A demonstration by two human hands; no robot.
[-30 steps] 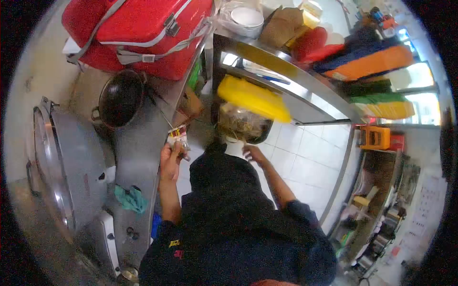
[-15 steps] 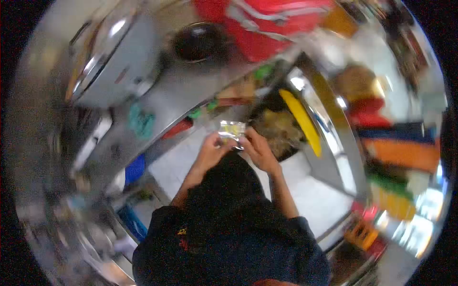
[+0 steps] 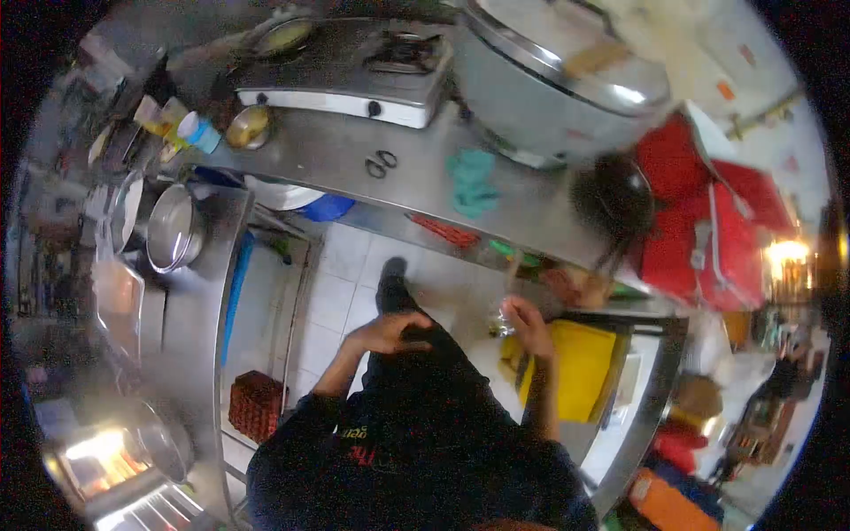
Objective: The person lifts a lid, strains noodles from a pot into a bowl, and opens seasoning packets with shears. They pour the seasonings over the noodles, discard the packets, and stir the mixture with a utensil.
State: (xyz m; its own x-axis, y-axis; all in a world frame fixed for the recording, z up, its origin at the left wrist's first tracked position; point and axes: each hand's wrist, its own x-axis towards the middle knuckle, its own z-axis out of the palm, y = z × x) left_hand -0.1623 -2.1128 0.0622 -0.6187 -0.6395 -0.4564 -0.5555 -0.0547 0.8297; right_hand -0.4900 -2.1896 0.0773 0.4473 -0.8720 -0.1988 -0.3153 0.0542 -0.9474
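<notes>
My left hand hovers over my dark trouser leg, fingers apart and slightly bent, with nothing in it. Off to the right, my right hand is raised with its fingers curled toward a small shiny foil packet. The packet appears to be held at the fingers, though blur hides the exact contact. Just right of that hand stands a yellow board. Below both hands lies the white tiled floor.
A steel counter holds a gas stove, black-handled scissors, a teal cloth, a large lidded pot, a dark pan and a red bag. Steel bowls stand on the left counter.
My view has swung left, bringing the stove and scissors into sight. My hands have moved apart; the left has let go of the foil packet, which is now beside the right.
</notes>
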